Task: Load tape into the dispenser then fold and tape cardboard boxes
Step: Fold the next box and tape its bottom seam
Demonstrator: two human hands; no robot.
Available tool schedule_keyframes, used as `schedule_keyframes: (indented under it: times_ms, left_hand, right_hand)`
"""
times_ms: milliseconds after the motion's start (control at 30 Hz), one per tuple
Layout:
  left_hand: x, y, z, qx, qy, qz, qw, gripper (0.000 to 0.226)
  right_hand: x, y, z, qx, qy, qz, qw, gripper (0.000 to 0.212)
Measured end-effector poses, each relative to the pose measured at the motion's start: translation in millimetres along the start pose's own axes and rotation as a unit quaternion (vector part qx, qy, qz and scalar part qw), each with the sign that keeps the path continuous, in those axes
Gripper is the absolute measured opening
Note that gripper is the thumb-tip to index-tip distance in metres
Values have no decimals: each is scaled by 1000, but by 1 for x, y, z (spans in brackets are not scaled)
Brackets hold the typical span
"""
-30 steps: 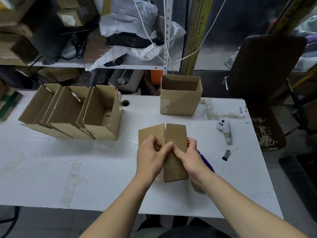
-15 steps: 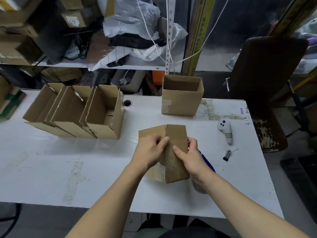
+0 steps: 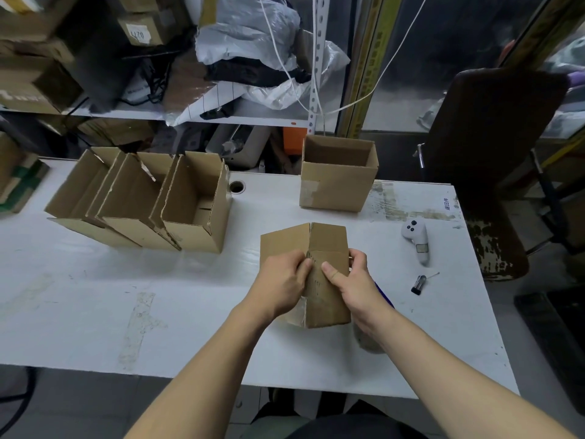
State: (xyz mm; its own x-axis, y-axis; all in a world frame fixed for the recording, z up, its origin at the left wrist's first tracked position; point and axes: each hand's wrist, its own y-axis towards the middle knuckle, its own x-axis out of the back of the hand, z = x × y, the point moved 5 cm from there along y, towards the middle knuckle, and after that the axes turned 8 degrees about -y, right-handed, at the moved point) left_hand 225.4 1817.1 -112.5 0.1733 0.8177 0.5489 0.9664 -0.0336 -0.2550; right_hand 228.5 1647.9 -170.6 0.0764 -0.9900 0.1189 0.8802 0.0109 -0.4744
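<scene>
A small brown cardboard box (image 3: 326, 242) stands on the white table (image 3: 158, 296) in front of me, its flaps folded over at the top. My left hand (image 3: 280, 285) grips its left side and my right hand (image 3: 354, 285) grips its right side, thumbs pressed on the near face. A strip of clear tape shows at the box's lower left corner. A blue-handled tape dispenser (image 3: 384, 296) lies mostly hidden behind my right wrist, with a tape roll (image 3: 367, 342) partly visible below it.
Three open boxes (image 3: 142, 201) lie on their sides at the left. One open upright box (image 3: 338, 175) stands at the table's back. A white controller (image 3: 416, 240) and a small black cylinder (image 3: 419, 283) lie at the right. A dark chair (image 3: 493, 137) stands beyond the right edge.
Both hands have turned the box a little, showing more of its left side and taped corner. My thumbs have moved apart on the near face. The box stays in the same spot.
</scene>
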Motion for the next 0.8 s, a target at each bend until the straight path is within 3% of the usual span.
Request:
schedule_keyframes:
  times_ms: [300, 467, 600, 667, 733, 800]
  left_hand:
    - [-4, -1, -1, -17, 60, 57, 996, 38]
    - [-7, -7, 10, 25, 19, 88, 996, 37]
    - [-10, -11, 18, 60, -109, 91, 988, 25]
    - [-10, -13, 19, 69, -118, 85, 987, 27]
    - [-12, -14, 19, 74, -100, 67, 990, 34]
    - [-16, -13, 17, 73, -93, 58, 991, 36]
  right_hand:
    - [1, 6, -7, -11, 9, -11, 1000, 58]
    - [4, 8, -7, -21, 27, -6, 999, 55]
    - [6, 9, -9, -23, 34, -5, 999, 55]
    - [7, 8, -8, -14, 23, 0, 1000, 57]
    - [6, 4, -5, -3, 15, 18, 1000, 68]
    - [5, -1, -2, -4, -7, 29, 1000, 96]
